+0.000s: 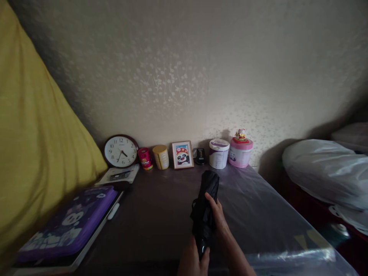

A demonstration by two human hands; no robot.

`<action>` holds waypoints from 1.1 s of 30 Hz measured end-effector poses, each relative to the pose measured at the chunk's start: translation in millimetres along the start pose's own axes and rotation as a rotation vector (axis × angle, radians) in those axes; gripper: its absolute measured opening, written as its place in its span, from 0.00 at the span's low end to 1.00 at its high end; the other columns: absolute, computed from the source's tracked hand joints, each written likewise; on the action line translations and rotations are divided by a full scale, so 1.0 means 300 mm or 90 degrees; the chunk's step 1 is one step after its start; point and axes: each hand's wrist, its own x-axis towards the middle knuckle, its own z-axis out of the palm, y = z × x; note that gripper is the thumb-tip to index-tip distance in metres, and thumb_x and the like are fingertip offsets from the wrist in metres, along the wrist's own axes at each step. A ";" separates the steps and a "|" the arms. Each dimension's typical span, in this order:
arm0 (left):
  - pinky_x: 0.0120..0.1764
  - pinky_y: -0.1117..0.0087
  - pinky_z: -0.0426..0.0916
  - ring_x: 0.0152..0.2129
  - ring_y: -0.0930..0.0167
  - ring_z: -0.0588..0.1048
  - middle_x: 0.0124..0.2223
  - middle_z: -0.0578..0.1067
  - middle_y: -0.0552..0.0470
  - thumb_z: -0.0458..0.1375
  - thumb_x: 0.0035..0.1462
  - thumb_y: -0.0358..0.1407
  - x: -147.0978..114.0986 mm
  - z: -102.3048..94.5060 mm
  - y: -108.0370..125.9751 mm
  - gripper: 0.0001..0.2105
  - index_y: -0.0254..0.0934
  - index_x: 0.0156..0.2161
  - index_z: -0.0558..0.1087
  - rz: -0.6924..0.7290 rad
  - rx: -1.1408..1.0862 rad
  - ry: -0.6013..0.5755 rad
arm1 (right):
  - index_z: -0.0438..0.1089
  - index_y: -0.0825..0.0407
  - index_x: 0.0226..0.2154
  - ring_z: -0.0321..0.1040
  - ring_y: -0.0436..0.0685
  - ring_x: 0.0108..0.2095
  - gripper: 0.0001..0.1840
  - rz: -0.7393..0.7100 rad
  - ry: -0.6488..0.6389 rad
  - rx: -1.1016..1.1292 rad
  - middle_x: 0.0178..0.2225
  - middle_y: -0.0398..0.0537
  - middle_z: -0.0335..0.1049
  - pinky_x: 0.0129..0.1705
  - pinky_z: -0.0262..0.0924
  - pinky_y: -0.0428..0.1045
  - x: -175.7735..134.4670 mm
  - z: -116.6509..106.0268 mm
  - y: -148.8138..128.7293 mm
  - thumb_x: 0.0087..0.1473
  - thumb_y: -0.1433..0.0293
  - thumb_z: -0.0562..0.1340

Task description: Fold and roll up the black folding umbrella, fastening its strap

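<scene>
Two-handed hold, low in view: left hand (193, 261) wrapped round the handle (202, 247) of a folded black umbrella (202, 212), right hand (219, 217) clasping the gathered canopy (209, 182) from the 4 o'clock side, thumb on top, other fingers hidden. Umbrella points to about 12 o'clock over the covered table (156, 207); cannot tell whether it touches down. Step in hand, as I read it: steadying the umbrella with its canopy bunched together. Next move, I judge, calls for a firm left grip and a light right one, so the folds neither slip nor spread. Outward from the umbrella: small black object (200, 156) at 12, panda picture in a frame (183, 155) at 11, purple-and-white tub (219, 157) between 12 and 1, pink tub (240, 158) at 1 with a figurine (240, 135) on top. Yellow canister (161, 158), red can (145, 159) and round clock (121, 151) run from 11 towards 10. Purple case (71, 222) near 9; pale plastic bag (324, 172) between 2 and 3, past the table edge.
</scene>
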 end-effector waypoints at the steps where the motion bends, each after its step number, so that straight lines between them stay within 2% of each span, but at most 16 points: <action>1: 0.53 0.69 0.56 0.52 0.61 0.65 0.55 0.66 0.35 0.49 0.55 0.39 0.002 0.004 -0.005 0.26 0.24 0.56 0.59 0.015 0.040 0.002 | 0.65 0.53 0.41 0.70 0.55 0.23 0.28 0.006 -0.013 0.006 0.24 0.43 0.72 0.24 0.65 0.48 -0.003 0.002 -0.002 0.40 0.54 0.66; 5: 0.48 0.67 0.61 0.47 0.59 0.69 0.52 0.69 0.33 0.45 0.58 0.37 0.007 0.009 -0.014 0.25 0.21 0.57 0.57 0.018 0.169 -0.023 | 0.64 0.53 0.42 0.71 0.58 0.25 0.29 0.013 -0.016 0.011 0.24 0.44 0.72 0.27 0.66 0.50 -0.013 0.014 -0.014 0.40 0.55 0.66; 8: 0.45 0.68 0.63 0.44 0.60 0.72 0.48 0.72 0.34 0.45 0.58 0.34 0.001 0.008 -0.005 0.23 0.24 0.57 0.58 0.005 0.217 0.002 | 0.64 0.53 0.43 0.71 0.59 0.24 0.30 0.002 0.009 -0.002 0.23 0.44 0.72 0.26 0.67 0.51 -0.018 0.024 -0.024 0.38 0.55 0.67; 12: 0.41 0.65 0.65 0.40 0.58 0.74 0.44 0.74 0.33 0.43 0.59 0.33 -0.009 0.001 0.004 0.22 0.22 0.56 0.59 0.009 0.245 -0.015 | 0.64 0.53 0.44 0.71 0.59 0.22 0.31 -0.008 0.027 -0.020 0.22 0.43 0.71 0.25 0.67 0.51 -0.012 0.025 -0.020 0.39 0.56 0.67; 18: 0.44 0.66 0.63 0.42 0.60 0.73 0.43 0.74 0.36 0.44 0.59 0.33 -0.007 -0.008 -0.008 0.22 0.25 0.56 0.59 0.000 0.232 -0.014 | 0.64 0.54 0.42 0.70 0.59 0.22 0.31 -0.014 0.061 -0.040 0.21 0.43 0.71 0.23 0.66 0.51 0.003 0.015 -0.005 0.37 0.56 0.68; 20: 0.44 0.67 0.63 0.43 0.59 0.72 0.45 0.73 0.36 0.49 0.56 0.36 -0.008 -0.022 0.005 0.21 0.28 0.54 0.63 0.004 0.172 -0.002 | 0.64 0.54 0.41 0.70 0.59 0.21 0.30 -0.017 0.069 -0.047 0.20 0.44 0.71 0.23 0.66 0.51 -0.001 0.014 -0.012 0.38 0.56 0.67; 22: 0.40 0.69 0.65 0.40 0.61 0.73 0.42 0.74 0.40 0.54 0.52 0.39 -0.013 -0.044 0.031 0.19 0.32 0.48 0.67 0.006 0.050 -0.035 | 0.65 0.55 0.38 0.69 0.58 0.20 0.27 -0.015 0.061 -0.054 0.20 0.45 0.71 0.22 0.65 0.51 -0.006 0.010 -0.022 0.38 0.56 0.67; 23: 0.36 0.70 0.66 0.33 0.64 0.75 0.36 0.75 0.45 0.55 0.51 0.41 -0.017 -0.057 0.047 0.17 0.34 0.44 0.68 0.001 -0.038 -0.086 | 0.66 0.55 0.37 0.69 0.58 0.20 0.26 -0.007 0.049 -0.052 0.20 0.46 0.71 0.22 0.65 0.50 -0.009 0.007 -0.027 0.39 0.55 0.66; 25: 0.26 0.73 0.64 0.20 0.70 0.71 0.23 0.70 0.53 0.52 0.51 0.43 -0.027 -0.079 0.077 0.13 0.35 0.35 0.69 -0.022 -0.204 -0.221 | 0.67 0.56 0.33 0.69 0.56 0.20 0.24 0.024 0.016 -0.040 0.21 0.47 0.71 0.22 0.64 0.49 -0.011 0.000 -0.036 0.39 0.53 0.65; 27: 0.21 0.75 0.60 0.15 0.75 0.65 0.17 0.64 0.59 0.52 0.50 0.43 -0.036 -0.087 0.095 0.11 0.36 0.32 0.67 -0.045 -0.280 -0.279 | 0.67 0.56 0.31 0.68 0.56 0.20 0.24 0.049 -0.006 -0.031 0.21 0.47 0.71 0.22 0.64 0.49 -0.011 -0.004 -0.041 0.40 0.52 0.64; 30: 0.20 0.76 0.59 0.13 0.76 0.64 0.16 0.63 0.61 0.53 0.51 0.43 -0.039 -0.066 0.088 0.12 0.36 0.37 0.66 -0.109 -0.248 -0.237 | 0.67 0.56 0.33 0.69 0.56 0.21 0.25 0.028 0.008 -0.044 0.21 0.46 0.70 0.23 0.64 0.48 -0.012 -0.004 -0.043 0.38 0.53 0.65; 33: 0.27 0.73 0.65 0.21 0.71 0.72 0.24 0.72 0.54 0.54 0.51 0.40 -0.027 -0.026 0.054 0.15 0.35 0.43 0.66 -0.096 -0.164 -0.139 | 0.67 0.54 0.37 0.69 0.56 0.22 0.26 -0.005 0.031 -0.073 0.21 0.44 0.70 0.23 0.64 0.48 -0.014 -0.001 -0.037 0.38 0.54 0.66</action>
